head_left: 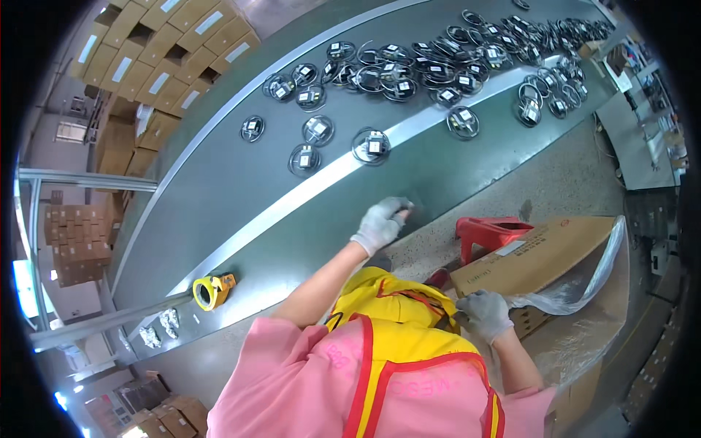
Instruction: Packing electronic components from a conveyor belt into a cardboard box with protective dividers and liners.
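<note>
My left hand (381, 223), in a pale grey glove, reaches over the near edge of the green work surface. Its fingers are curled together at the tips; whatever may be between them is too faint to name. Closest to it lies a coiled black cable with a white label (374, 145), farther back on the belt. My right hand (485, 315), gloved too, is closed beside my yellow apron (423, 343), at the left edge of an open cardboard box (540, 252). A clear plastic liner (577, 296) spills from that box. What the right fingers grip, if anything, is hidden.
Many coiled cables (438, 66) crowd the far right of the conveyor belt (219, 175). A tape dispenser with yellow tape (213, 291) sits at the left. Between me and the box stands a red stool (489, 235). Stacked cartons (164, 55) rise behind the belt.
</note>
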### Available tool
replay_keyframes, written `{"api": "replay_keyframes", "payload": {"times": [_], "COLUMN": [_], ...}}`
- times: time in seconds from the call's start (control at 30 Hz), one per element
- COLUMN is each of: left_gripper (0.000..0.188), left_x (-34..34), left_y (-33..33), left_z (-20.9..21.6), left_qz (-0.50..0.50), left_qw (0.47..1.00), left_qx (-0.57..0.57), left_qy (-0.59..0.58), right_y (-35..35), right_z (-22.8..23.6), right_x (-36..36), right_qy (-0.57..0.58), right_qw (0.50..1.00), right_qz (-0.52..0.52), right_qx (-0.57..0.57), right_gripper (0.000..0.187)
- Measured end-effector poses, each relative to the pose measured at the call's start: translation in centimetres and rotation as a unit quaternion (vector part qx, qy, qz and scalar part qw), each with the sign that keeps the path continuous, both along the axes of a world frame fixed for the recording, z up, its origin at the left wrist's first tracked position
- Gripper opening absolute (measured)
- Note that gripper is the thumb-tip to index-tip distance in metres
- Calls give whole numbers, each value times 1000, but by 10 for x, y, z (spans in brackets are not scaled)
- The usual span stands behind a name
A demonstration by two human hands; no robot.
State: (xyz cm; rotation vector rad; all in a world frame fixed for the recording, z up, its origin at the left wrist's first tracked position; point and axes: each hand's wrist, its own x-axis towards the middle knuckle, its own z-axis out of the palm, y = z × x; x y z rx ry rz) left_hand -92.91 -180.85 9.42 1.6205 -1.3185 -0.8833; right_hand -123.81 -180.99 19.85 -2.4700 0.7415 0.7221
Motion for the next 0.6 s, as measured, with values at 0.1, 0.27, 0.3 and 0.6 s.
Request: {"api": "replay_keyframes", "payload": {"times": [0.1,0.27,0.3,0.6], "left_gripper": [19,19,19,26], "left_x": [60,115,123,167], "left_y": [4,-23,-37,-189], "left_z": [-9,-9,-1,-40], "left_qz": [34,108,115,314], "left_qw": [999,992,991,933], "left_qx": [-24,39,62,75], "left_qy": [-13,51,23,162], "right_y": [-10,-58,-77,-255], "right_z": [-23,-58,-64,-96], "right_x": [4,41,53,253], "right_qy": [6,-134,-198,-445], "right_qw": [999,987,975,801], "right_qz": [-27,-78,-85,-400], "right_qx": [31,-47,-50,26], "right_gripper": [22,27,27,36]}}
